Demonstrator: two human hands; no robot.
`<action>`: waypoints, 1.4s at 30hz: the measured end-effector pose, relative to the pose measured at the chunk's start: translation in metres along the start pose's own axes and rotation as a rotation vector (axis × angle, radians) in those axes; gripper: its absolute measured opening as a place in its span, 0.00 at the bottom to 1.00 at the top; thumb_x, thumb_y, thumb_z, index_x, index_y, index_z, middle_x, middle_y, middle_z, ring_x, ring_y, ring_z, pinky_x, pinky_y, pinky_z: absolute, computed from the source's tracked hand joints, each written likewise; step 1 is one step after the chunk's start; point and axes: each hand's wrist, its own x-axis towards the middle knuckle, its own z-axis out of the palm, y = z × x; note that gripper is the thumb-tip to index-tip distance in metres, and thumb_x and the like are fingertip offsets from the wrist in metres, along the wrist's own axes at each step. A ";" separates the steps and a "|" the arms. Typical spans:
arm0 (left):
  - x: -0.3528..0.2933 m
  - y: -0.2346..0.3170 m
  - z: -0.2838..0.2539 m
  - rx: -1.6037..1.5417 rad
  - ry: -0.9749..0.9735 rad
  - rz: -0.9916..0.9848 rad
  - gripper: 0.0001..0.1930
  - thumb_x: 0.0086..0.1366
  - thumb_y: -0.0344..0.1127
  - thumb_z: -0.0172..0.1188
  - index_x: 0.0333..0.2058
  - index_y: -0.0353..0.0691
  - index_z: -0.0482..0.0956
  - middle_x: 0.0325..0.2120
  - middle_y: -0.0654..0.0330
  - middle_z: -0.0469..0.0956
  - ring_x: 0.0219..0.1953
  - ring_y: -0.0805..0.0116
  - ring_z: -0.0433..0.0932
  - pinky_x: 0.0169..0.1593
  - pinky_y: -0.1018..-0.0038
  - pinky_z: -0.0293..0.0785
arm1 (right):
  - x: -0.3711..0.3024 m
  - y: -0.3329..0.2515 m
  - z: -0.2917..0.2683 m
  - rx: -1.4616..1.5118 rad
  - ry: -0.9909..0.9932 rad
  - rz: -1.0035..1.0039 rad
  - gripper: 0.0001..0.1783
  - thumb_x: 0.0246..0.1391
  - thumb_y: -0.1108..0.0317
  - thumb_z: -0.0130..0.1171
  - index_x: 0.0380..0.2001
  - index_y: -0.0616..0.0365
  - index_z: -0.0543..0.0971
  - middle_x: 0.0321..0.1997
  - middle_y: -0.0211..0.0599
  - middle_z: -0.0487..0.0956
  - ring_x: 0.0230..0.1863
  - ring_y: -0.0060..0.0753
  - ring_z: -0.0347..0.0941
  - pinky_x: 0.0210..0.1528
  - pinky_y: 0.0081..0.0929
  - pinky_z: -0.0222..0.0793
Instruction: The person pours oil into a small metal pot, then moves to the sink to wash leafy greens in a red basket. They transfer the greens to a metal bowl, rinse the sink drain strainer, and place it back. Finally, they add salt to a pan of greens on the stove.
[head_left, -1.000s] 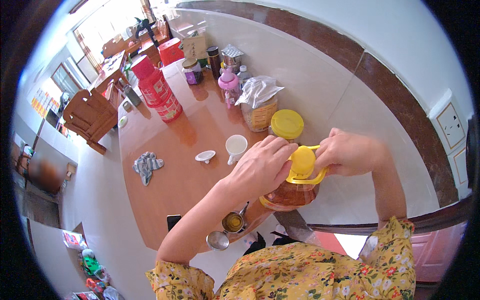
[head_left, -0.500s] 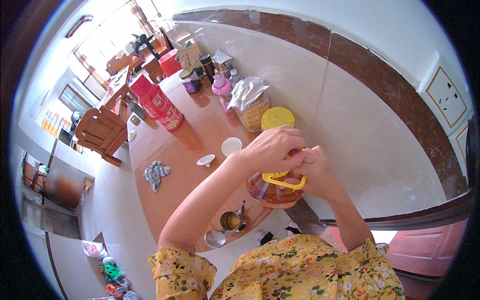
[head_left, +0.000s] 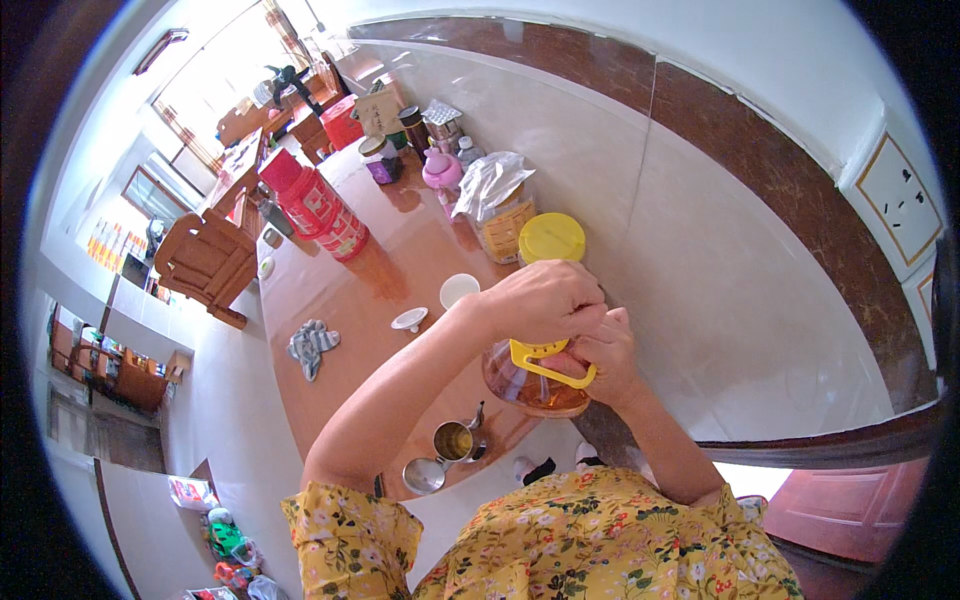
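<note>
A clear plastic jug of amber liquid (head_left: 536, 396) with a yellow carry handle (head_left: 548, 368) is held at the table's near right edge. My right hand (head_left: 610, 360) is closed round its upper part near the handle. My left hand (head_left: 545, 298) arches over the jug's top with bent fingers pressed together beside the right hand; what they pinch is hidden. A small steel pot (head_left: 456, 440) stands to the left of the jug, its open lid (head_left: 424, 476) beside it and something yellowish inside. Beyond my left forearm are a white cup (head_left: 458, 291) and a white lid (head_left: 409, 320).
A yellow-lidded jar (head_left: 552, 238), a bag-covered container (head_left: 505, 215) and a pink bottle (head_left: 441, 170) line the wall side. On the table (head_left: 350, 400) lie a striped cloth (head_left: 313, 348) and a red patterned thermos (head_left: 318, 212). A wooden chair (head_left: 207, 262) stands at the left.
Both hands and the jug have shifted slightly left in the picture, and the view has turned a little. My left hand's fingers now sit closer over the right hand.
</note>
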 end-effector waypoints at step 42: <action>-0.107 -0.204 0.243 -1.389 0.391 -0.924 0.16 0.61 0.40 0.40 0.41 0.39 0.71 0.35 0.61 0.73 0.37 0.72 0.71 0.41 0.73 0.68 | -0.021 0.004 -0.014 0.034 0.099 -0.021 0.23 0.25 0.56 0.68 0.05 0.46 0.60 0.09 0.20 0.56 0.13 0.25 0.53 0.24 0.26 0.44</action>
